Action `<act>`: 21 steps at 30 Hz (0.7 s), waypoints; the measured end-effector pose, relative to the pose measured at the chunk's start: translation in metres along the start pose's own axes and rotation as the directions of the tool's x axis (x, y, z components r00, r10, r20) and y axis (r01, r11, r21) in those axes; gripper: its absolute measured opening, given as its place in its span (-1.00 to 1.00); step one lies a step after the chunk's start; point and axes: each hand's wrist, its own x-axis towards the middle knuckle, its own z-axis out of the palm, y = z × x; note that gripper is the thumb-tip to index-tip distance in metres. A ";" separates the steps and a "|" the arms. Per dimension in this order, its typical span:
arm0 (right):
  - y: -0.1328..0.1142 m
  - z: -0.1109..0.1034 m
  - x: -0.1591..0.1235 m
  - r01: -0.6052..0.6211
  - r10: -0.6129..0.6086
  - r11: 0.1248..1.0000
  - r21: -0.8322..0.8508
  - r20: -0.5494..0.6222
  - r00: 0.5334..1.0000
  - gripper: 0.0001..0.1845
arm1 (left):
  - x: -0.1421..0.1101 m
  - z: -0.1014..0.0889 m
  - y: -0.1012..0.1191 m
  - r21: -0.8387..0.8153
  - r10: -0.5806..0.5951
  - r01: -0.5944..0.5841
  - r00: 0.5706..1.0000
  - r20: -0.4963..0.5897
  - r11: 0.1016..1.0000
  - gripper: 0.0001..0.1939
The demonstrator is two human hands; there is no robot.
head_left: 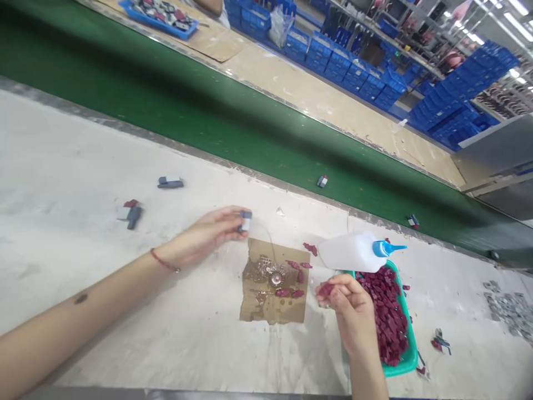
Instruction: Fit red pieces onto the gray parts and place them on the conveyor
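Note:
My left hand (pixel 222 228) pinches a small dark blue-grey and white plastic part (pixel 245 221) above the white table. Between the fingers of my right hand (pixel 352 303) is a small maroon piece (pixel 325 290), close to the left side of a green basket (pixel 411 339) full of maroon pieces (pixel 388 316). A wet, stained cardboard square (pixel 256 305) lies between my hands. On it are a round metallic object (pixel 276 279) and several loose maroon pieces (pixel 283 293). A white squeeze bottle (pixel 350 251) with a blue nozzle (pixel 387 248) lies on its side at the basket's far end.
Assembled parts lie on the table at left (pixel 170 182) and right (pixel 441 341). Beyond the edge runs a green conveyor belt (pixel 258 147) carrying small parts (pixel 322 181). A heap of grey pieces (pixel 510 311) lies far right. Blue bins (pixel 325 51) and a filled blue tray (pixel 183 33) stand across the belt.

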 end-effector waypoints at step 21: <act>0.031 0.041 0.038 0.642 -0.292 0.528 -0.555 0.591 0.752 -0.67 | -0.029 0.031 -0.047 -0.173 0.056 -0.025 0.983 0.173 0.985 -0.61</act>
